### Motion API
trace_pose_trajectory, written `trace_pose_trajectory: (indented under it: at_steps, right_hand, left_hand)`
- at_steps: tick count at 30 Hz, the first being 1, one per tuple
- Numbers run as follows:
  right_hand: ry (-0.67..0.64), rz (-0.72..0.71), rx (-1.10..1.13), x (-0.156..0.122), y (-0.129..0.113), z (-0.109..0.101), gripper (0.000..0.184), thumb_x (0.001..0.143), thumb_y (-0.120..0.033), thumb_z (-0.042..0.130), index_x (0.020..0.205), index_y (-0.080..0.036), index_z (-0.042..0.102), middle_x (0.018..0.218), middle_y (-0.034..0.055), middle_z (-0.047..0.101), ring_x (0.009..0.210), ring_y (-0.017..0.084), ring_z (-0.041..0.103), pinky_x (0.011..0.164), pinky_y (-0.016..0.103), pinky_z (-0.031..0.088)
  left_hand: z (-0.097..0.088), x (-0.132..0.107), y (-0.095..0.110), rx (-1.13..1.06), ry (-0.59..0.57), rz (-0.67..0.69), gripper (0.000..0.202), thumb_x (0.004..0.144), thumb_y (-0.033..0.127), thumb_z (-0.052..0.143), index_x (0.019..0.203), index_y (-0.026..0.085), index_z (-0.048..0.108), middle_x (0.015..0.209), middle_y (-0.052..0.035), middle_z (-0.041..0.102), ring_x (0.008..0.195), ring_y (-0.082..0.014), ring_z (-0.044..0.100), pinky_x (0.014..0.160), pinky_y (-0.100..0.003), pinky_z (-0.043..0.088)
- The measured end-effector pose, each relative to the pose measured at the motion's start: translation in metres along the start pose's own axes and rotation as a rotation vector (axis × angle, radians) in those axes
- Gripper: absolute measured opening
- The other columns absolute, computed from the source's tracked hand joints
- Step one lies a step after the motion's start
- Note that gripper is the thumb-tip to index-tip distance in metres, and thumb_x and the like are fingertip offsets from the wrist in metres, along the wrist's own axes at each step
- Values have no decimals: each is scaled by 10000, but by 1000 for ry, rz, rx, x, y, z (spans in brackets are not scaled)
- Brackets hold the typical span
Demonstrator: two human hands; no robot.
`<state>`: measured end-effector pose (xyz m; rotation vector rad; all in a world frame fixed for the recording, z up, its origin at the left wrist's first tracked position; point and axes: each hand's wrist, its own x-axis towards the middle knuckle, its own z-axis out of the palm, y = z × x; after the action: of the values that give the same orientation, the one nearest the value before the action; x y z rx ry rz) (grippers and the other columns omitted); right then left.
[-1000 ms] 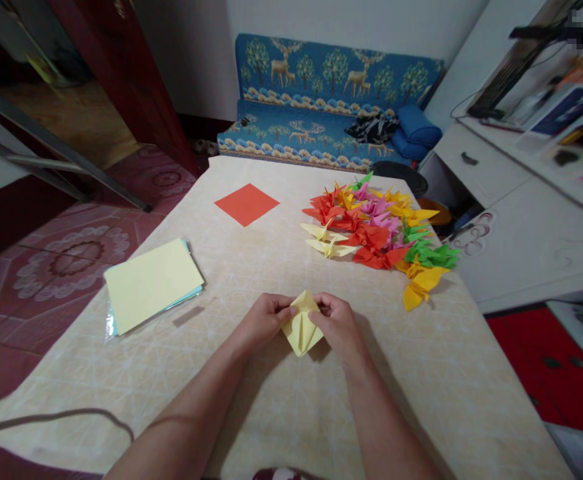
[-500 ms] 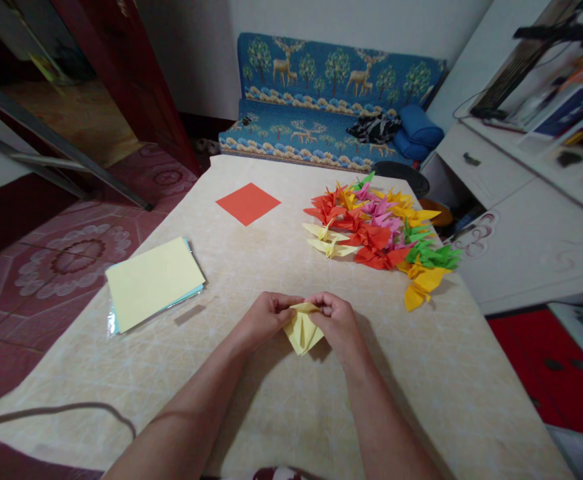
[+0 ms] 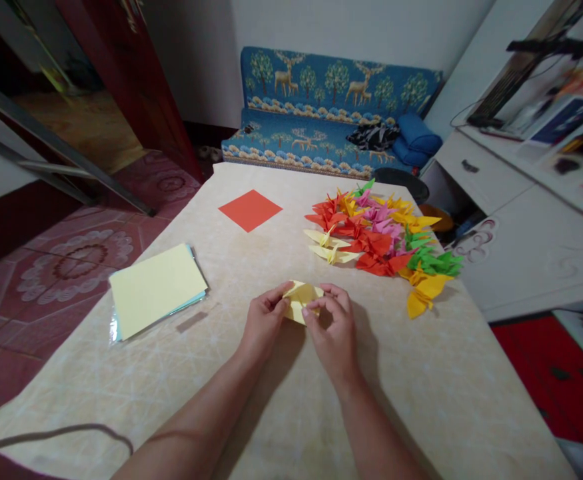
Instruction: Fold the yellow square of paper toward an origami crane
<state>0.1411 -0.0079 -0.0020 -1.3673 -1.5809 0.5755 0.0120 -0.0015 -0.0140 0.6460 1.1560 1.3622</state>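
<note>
Head view: a folded yellow paper [image 3: 301, 299] is pinched between both hands just above the table [image 3: 421, 400], near its middle. The left hand [image 3: 264, 319] is closed on the paper's left edge, thumb and fingertips clamped on it. The right hand [image 3: 334, 327] is curled over the paper's right side, fingers together and pressed on the fold; part of the paper is hidden under them. Both forearms are seen coming in from 6 o'clock.

Around the paper:
- A pile of folded paper cranes [image 3: 381, 233] in red, orange, pink, yellow and green is laid at 2 o'clock, near but not touching the hands.
- Two pale yellow cranes [image 3: 328, 245] are set at the pile's left edge, at 1 o'clock from the paper.
- A flat red paper square [image 3: 250, 209] is laid at 11 o'clock, well apart.
- A stack of paper sheets [image 3: 156, 288], yellow on top with blue edges showing beneath, is placed at 9 o'clock, inside a clear sleeve.
- A cable [image 3: 46, 437] is draped over the table's near-left corner, at 8 o'clock.

Beyond the table at 12 o'clock a blue patterned sofa [image 3: 331, 113] is seen; a white cabinet [image 3: 521, 233] stands at 3 o'clock.
</note>
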Motion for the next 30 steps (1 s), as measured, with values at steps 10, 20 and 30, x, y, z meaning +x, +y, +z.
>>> trace_pose_trajectory:
  at_steps: [10, 20, 30]
  right_hand:
    - [21, -80, -214, -2, -1, 8, 16, 727, -188, 605, 737, -200, 600, 1192, 93, 515, 1132, 251, 458, 971, 409, 355]
    - [101, -56, -145, -4, -3, 11, 44, 727, -198, 609, 682, -201, 608, 1223, 91, 507, 1157, 255, 454, 974, 410, 348]
    - [26, 121, 57, -4, -1, 13, 153, 752, -254, 597, 616, -201, 549, 625, -11, 561, 609, 144, 530, 623, 252, 422]
  left_hand:
    - [7, -7, -9, -196, -105, -105, 488, 697, 252, 693, 1171, 169, 606, 1052, -109, 676, 811, -173, 639, 717, -283, 484]
    - [10, -8, -6, -326, -68, -80, 453, 711, 183, 657, 1158, 145, 594, 1026, -96, 681, 852, -175, 642, 712, -257, 495]
    - [10, -7, -3, -345, -53, -58, 374, 695, 193, 684, 1060, 128, 635, 1005, -104, 687, 835, -181, 649, 687, -250, 496]
